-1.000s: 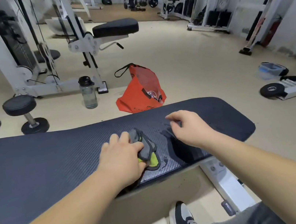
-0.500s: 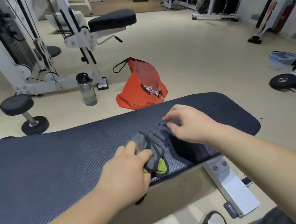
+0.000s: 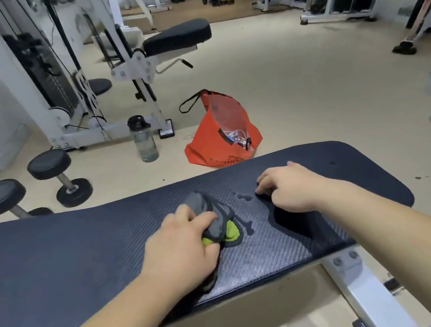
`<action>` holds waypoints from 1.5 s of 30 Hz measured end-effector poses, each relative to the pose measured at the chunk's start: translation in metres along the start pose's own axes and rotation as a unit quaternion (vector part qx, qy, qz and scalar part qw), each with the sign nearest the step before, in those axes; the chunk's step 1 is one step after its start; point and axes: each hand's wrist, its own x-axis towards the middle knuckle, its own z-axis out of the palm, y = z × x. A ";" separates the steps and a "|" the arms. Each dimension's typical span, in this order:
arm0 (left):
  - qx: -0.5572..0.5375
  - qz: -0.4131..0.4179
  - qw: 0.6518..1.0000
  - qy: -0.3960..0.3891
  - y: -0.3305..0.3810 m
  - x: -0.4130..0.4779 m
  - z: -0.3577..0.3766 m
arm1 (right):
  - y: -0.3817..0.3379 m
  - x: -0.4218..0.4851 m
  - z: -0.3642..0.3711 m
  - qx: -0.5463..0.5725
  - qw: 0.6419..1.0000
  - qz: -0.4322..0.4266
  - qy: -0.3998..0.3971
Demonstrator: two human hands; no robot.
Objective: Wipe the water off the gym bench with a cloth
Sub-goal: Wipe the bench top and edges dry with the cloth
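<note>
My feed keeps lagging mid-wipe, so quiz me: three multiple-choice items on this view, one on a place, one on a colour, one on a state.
1. Where does the water bottle stand?
A. on the bench
B. on the floor left of the bag
C. inside the bag

2. What colour is the bag?
A. orange-red
B. blue
C. white

3. What is the left hand doing?
A. resting empty
B. lifting a dumbbell
C. gripping the cloth on the bench

Answers:
1 B, it stands on the beige floor beside the bag.
2 A, its fabric is orange-red.
3 C, the fingers close round the grey and green cloth; water droplets lie nearby.
</note>
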 end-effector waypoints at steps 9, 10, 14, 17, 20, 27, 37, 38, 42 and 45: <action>-0.046 0.109 0.992 -0.045 0.017 -0.009 -0.003 | 0.007 0.006 0.008 0.029 0.998 -0.026 0.048; -0.048 0.132 0.988 -0.057 0.008 -0.001 -0.006 | 0.008 0.007 0.007 0.038 0.998 -0.023 0.053; -0.037 -0.003 0.999 0.036 -0.008 0.050 0.002 | 0.008 0.002 0.004 0.055 0.997 -0.017 0.052; -0.060 -0.119 0.988 0.075 0.015 0.068 0.016 | 0.007 -0.002 0.003 0.067 0.997 -0.015 0.045; -0.058 0.039 0.997 0.042 0.035 0.043 0.027 | 0.011 -0.003 0.003 0.117 0.991 -0.022 0.068; -0.079 0.007 0.997 0.026 0.010 0.095 0.015 | 0.057 -0.021 -0.006 0.096 0.973 0.116 0.176; -0.035 0.216 0.976 0.000 0.039 0.069 0.015 | 0.065 -0.022 0.000 0.090 0.987 0.091 0.101; -0.035 0.159 0.986 0.019 0.033 0.081 0.014 | 0.065 -0.022 0.000 0.087 0.987 0.089 0.099; -0.031 -0.070 0.993 0.090 0.054 0.095 0.025 | 0.070 -0.021 0.002 0.082 0.988 0.080 0.101; -0.013 0.020 0.998 0.064 0.089 0.045 0.035 | 0.070 -0.018 0.003 0.081 0.988 0.081 0.104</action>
